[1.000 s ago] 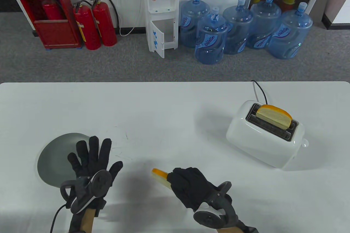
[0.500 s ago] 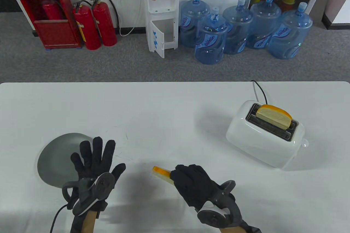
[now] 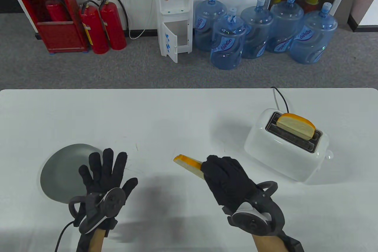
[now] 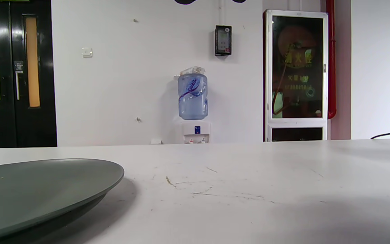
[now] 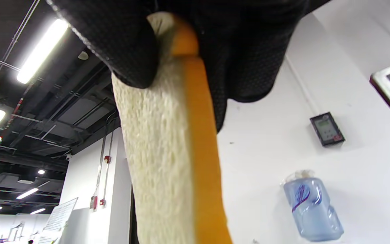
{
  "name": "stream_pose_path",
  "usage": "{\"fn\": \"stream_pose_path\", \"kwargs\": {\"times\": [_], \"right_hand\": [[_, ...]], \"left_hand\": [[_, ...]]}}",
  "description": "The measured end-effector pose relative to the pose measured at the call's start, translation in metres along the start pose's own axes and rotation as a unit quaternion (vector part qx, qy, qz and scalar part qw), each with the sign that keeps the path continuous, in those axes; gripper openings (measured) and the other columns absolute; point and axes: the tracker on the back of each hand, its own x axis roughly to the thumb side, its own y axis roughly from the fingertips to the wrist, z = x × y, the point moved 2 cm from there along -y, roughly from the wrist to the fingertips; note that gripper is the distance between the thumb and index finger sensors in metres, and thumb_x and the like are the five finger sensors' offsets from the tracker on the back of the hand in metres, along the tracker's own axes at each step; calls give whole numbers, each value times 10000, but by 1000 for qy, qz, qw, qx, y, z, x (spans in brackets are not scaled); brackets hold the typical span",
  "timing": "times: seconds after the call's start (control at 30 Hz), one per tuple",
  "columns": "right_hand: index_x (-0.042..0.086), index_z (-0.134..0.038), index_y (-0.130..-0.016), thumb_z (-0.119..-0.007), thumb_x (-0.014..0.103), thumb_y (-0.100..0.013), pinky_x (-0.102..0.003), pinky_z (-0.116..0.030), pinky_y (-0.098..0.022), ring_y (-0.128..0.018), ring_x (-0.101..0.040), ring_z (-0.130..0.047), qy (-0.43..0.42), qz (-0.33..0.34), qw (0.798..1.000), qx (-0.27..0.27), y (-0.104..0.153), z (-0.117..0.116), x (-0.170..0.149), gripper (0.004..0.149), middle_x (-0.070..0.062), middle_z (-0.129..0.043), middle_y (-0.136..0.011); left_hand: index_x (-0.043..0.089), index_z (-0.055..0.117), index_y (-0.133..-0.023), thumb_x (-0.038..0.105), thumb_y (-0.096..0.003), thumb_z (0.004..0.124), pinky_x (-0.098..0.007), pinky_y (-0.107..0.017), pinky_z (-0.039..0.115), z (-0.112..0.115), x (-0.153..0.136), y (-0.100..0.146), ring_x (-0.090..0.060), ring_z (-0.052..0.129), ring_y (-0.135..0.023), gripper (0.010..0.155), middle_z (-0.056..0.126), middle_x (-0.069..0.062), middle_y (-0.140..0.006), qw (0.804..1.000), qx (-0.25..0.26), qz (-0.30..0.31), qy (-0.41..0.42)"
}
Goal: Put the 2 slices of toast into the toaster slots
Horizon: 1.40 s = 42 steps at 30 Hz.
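The second slice of toast [image 3: 189, 164] is held in the curled fingers of the right hand [image 3: 229, 182], above the table [image 3: 177, 116] toward its near edge and well apart from the toaster [image 3: 285, 145]. The first slice [image 3: 296, 128] is seen standing in the far slot, partly sunk. The toaster is set near the table's right edge, its cord [image 3: 280, 98] led off the far edge. The left hand [image 3: 103, 175] is spread wide and holds nothing, just beside the grey plate [image 3: 60, 169] near the left edge. The step in hand is judged to be the carrying of the second slice; next, the slice must be turned edge-down and aligned with the free near slot. The gripped end of the slice is hidden by the glove, and the lever side of the toaster is barely made out.
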Motion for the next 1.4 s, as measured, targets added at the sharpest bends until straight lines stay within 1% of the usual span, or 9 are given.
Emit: {"fn": "stream_pose_path", "kwargs": {"times": [0.13, 0.3, 0.57, 0.8, 1.0, 1.17, 1.4], "right_hand": [[390, -598, -1040, -828, 309, -639, -452, -870, -697, -754, -125, -1072, 19, -9, 1000, -16, -20, 21, -10, 470, 24, -822, -1004], [400, -593, -1041, -828, 304, -639, -467, -849, -718, -784, -139, -1058, 41, -39, 998, -41, -41, 52, -28, 474, 37, -810, -1019], [418, -587, -1043, -828, 314, -645, -464, -833, -743, -813, -137, -1043, 65, -112, 989, -72, -61, 90, -65, 477, 63, -800, -1032], [434, -588, -1043, -826, 324, -647, -457, -829, -756, -822, -129, -1041, 86, -165, 979, -84, -68, 112, -92, 475, 83, -798, -1038], [453, -584, -1044, -821, 327, -650, -470, -802, -782, -866, -140, -1016, 85, -212, 969, -95, -72, 136, -112, 476, 107, -789, -1053], [458, -589, -1042, -819, 318, -646, -491, -778, -798, -903, -160, -991, 94, -235, 963, -93, -69, 144, -129, 479, 120, -785, -1061], [451, -600, -1041, -817, 308, -636, -495, -783, -791, -902, -163, -995, 88, -269, 954, -96, -58, 148, -157, 480, 122, -794, -1056]], "left_hand": [[387, 272, -1203, 717, -529, 494, -657, -766, 215, 0, -4, 1, -470, 163, -1147, 782, 225, -74, -1282, 1000, -1, -6, 8], [387, 274, -1203, 716, -531, 494, -658, -764, 213, 2, -8, 0, -473, 166, -1147, 780, 227, -74, -1282, 1000, -11, -17, 6], [387, 270, -1203, 717, -531, 495, -659, -763, 212, 2, -9, 0, -476, 165, -1146, 782, 225, -74, -1283, 1000, -13, -21, 6], [389, 271, -1203, 716, -530, 497, -659, -763, 212, 2, -9, 0, -476, 163, -1146, 782, 225, -73, -1283, 1000, -15, -19, 2], [389, 270, -1203, 716, -530, 498, -658, -764, 211, 2, -10, -1, -476, 164, -1146, 782, 223, -74, -1283, 1000, -20, -21, -1], [389, 270, -1203, 716, -531, 499, -659, -763, 209, 2, -10, -1, -477, 162, -1145, 782, 222, -75, -1283, 1000, -20, -20, -1], [391, 269, -1202, 716, -530, 498, -659, -764, 208, 3, -7, -2, -476, 161, -1146, 781, 223, -73, -1284, 1000, -18, -14, -6]]}}
